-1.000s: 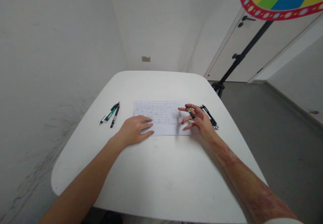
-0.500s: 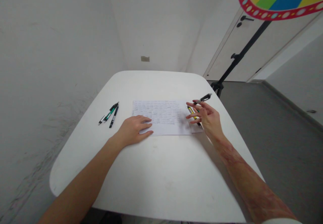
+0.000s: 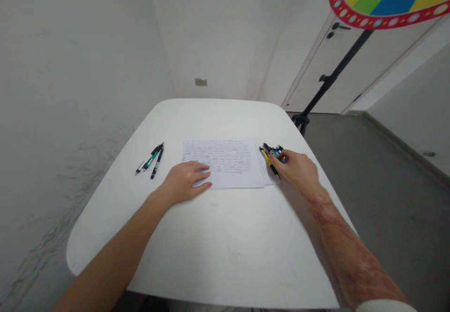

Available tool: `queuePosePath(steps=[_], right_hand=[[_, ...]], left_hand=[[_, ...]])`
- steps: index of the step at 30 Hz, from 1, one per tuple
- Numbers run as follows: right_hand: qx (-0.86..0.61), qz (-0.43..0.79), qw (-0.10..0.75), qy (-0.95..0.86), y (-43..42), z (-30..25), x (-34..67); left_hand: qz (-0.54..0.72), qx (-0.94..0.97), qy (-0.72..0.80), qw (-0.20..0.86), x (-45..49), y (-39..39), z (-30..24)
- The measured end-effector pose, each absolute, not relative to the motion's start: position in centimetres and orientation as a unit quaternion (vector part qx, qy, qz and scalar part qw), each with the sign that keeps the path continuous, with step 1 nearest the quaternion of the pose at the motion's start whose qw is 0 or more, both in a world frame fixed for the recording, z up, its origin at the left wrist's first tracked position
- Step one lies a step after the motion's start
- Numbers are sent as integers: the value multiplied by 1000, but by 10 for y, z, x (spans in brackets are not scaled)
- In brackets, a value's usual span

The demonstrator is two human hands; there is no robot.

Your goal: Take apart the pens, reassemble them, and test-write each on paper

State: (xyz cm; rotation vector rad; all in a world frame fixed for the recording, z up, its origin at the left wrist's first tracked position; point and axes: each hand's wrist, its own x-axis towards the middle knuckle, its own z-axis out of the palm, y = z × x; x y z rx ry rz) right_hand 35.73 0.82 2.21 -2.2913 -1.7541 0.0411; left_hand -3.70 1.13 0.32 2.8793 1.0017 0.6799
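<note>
Two hands (image 3: 186, 180), at least two sheets (image 3: 232, 180) and six pens (image 3: 157, 163) show.

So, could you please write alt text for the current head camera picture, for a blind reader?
A person's right hand is at a bunch of pens on a white table. The left hand rests on a handwritten sheet, and other pens lie to its left.

Lit softly, moderately bright | brightest on the table (image 3: 225, 241), darker over the floor (image 3: 386, 185) at right | shadowed faintly left of the right forearm (image 3: 346, 246) | stretched toward the edges | too soft for reading handwriting (image 3: 225, 155) on the paper (image 3: 239, 179)
</note>
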Motion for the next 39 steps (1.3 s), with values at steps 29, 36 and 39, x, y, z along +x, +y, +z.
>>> queuePosePath(steps=[29,36,39], right_hand=[[-676,-45,97,-729,17,-29,354],[-651,-70,178,-735,13,-23,350],[-611,-59,240,-752,13,-17,344]], left_hand=[[208,926,314,13,-36,11,9],[212,796,563,-66,-63,20,33],[158,686,704,-98,-81,25,42]])
